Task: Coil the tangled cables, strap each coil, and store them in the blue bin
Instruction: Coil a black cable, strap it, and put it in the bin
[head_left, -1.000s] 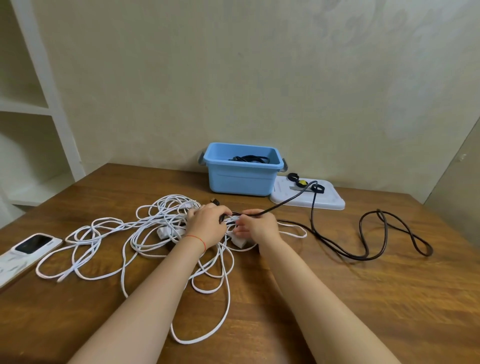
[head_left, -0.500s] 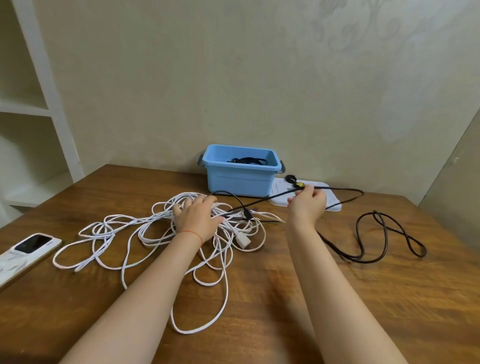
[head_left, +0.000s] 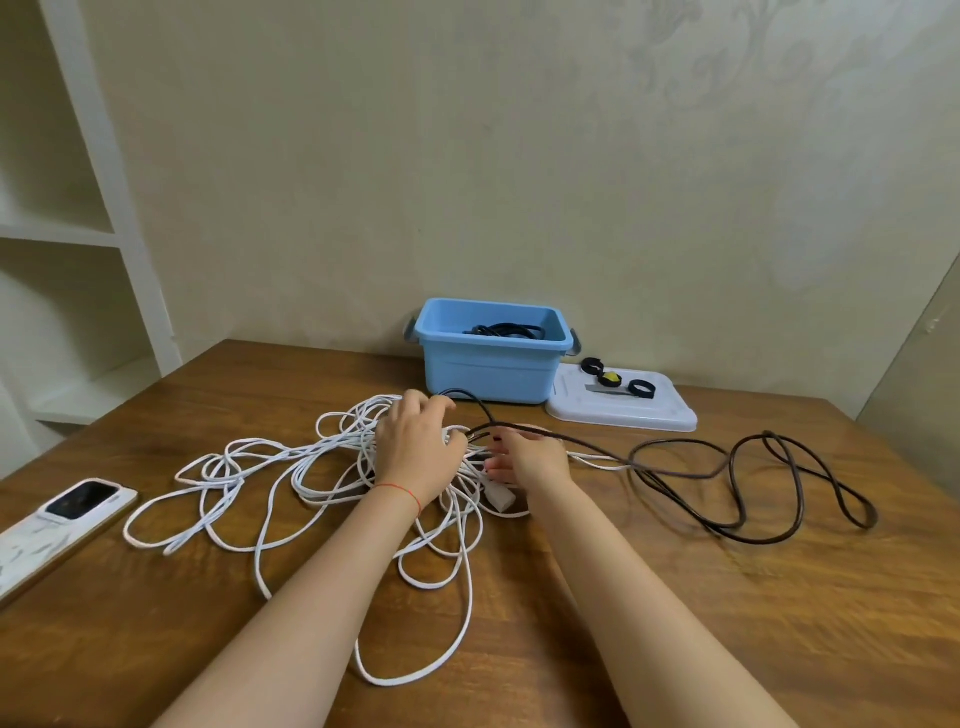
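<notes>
A tangle of white cable (head_left: 291, 467) sprawls across the middle of the wooden table (head_left: 675, 623). My left hand (head_left: 415, 447) rests on top of the tangle with its fingers spread over the strands. My right hand (head_left: 530, 457) is just to its right, thumb and fingers apart. A black cable (head_left: 737, 488) runs along the top of those fingers and loops away to the right. A white plug (head_left: 501, 496) lies under my right hand. The blue bin (head_left: 488, 374) stands at the wall with a black coil (head_left: 504, 330) inside.
A white lid (head_left: 623, 413) lies right of the bin with several black and yellow straps (head_left: 610, 378) on it. A phone (head_left: 78, 506) lies at the table's left edge. White shelves (head_left: 78, 239) stand at the far left.
My right hand, which had pulled the black cable up toward the lid, has come back down beside the tangle. The black cable now lies slack on the table. My left hand stayed on the white tangle.
</notes>
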